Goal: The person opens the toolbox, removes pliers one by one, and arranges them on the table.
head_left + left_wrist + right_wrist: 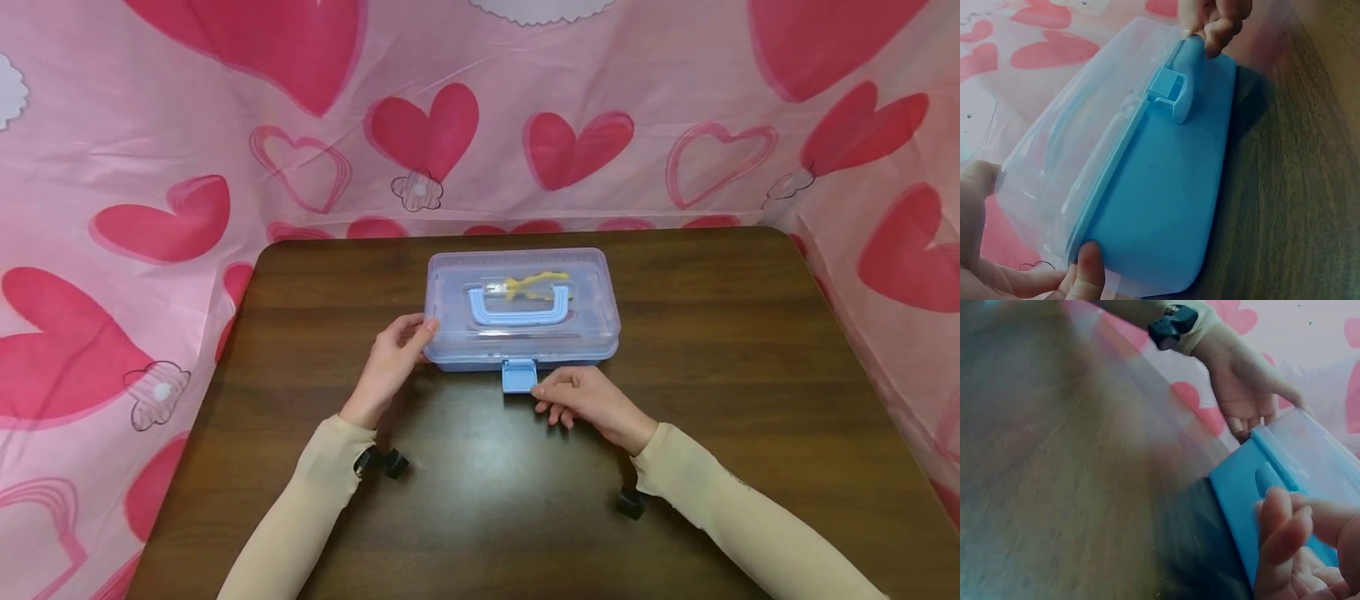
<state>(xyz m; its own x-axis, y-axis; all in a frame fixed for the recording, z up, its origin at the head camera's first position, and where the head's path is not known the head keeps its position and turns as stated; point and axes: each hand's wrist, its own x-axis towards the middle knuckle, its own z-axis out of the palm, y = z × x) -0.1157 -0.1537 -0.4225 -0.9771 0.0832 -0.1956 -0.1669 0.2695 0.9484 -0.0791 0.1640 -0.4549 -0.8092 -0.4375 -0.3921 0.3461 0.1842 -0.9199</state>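
Dark wood-grain table (pixel 480 517) under left hand (pixel 390 358) and right hand (pixel 588 400). Pink cloth (pixel 502 100) beyond both, printed with red hearts (pixel 431 137); sketched flower (pixel 160 390) left of left hand.

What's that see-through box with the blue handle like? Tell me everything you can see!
The storage box looks like plastic: clear lid, blue base, blue handle folded down. The lid is on, but the front latch is flipped out. Something yellow shows inside. It lies flat on the brown table. The left hand has its grip on its left end; the right hand touches the latch.
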